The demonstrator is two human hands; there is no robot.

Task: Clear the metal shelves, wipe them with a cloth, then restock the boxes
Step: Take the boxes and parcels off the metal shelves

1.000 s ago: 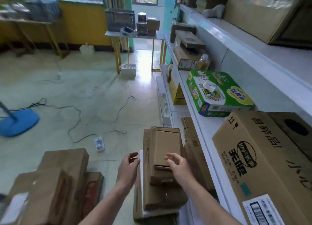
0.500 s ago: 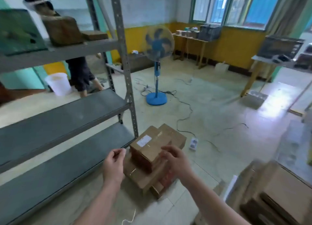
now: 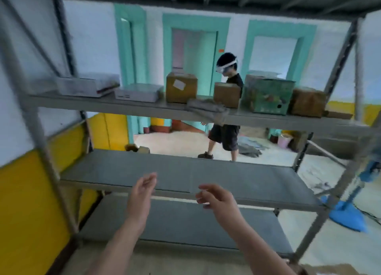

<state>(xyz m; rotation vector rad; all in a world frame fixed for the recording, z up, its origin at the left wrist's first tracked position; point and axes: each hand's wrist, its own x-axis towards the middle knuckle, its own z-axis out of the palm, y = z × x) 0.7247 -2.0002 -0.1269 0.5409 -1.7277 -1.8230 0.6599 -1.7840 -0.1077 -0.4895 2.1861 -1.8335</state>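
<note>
A grey metal shelf rack fills the view. Its middle shelf (image 3: 226,177) and bottom shelf (image 3: 185,223) are bare. The upper shelf (image 3: 123,107) carries two white boxes (image 3: 86,86), a brown box with a label (image 3: 181,88), a smaller brown box (image 3: 226,95), a green box (image 3: 266,96), another brown box (image 3: 307,103) and a grey cloth (image 3: 208,109) hanging over its front edge. My left hand (image 3: 142,194) and my right hand (image 3: 218,200) hover in front of the middle shelf, fingers loosely curled, holding nothing.
Another person (image 3: 226,113) in dark clothes walks behind the rack. A blue fan base (image 3: 348,215) stands on the floor at the right. The rack's uprights (image 3: 41,142) frame both sides. A yellow and white wall is at the left.
My view has swung left from the stacked cardboard boxes on the floor to face the metal rack. Both hands stay raised and hold nothing.
</note>
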